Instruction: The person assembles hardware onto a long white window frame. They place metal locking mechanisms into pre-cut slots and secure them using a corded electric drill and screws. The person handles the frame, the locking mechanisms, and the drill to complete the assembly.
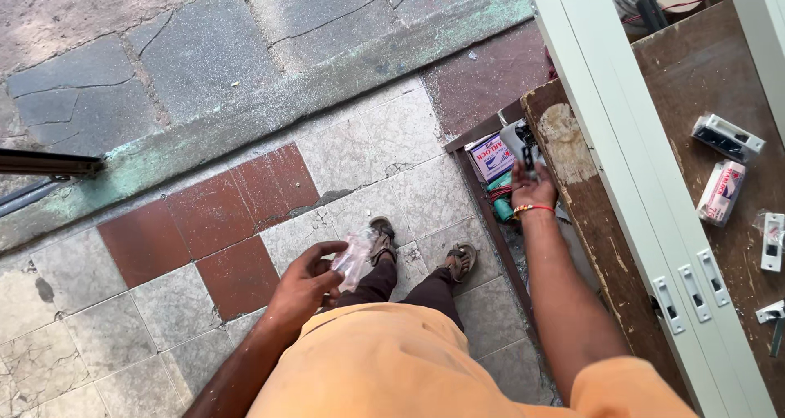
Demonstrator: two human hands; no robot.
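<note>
Your left hand [304, 286] has its grip closed on a small clear plastic bag [353, 259], held over the tiled floor [163, 304] just in front of your sandals [421, 250]. Your right hand [533, 191] reaches down w/ fingers curled into the clutter on the low shelf [478, 197] beside the wooden surface [711, 83], near a power tool [517, 138]; can't tell if that grip holds anything. White frame sections [630, 165] lie across the surface.

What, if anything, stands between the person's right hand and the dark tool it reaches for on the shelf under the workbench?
Nothing visible does. The right hand is already on the dark tool, fingers touching it. A printed box lies just beside it and the workbench edge on the other side, neither in the path. The left hand holds a clear plastic packet.
</note>
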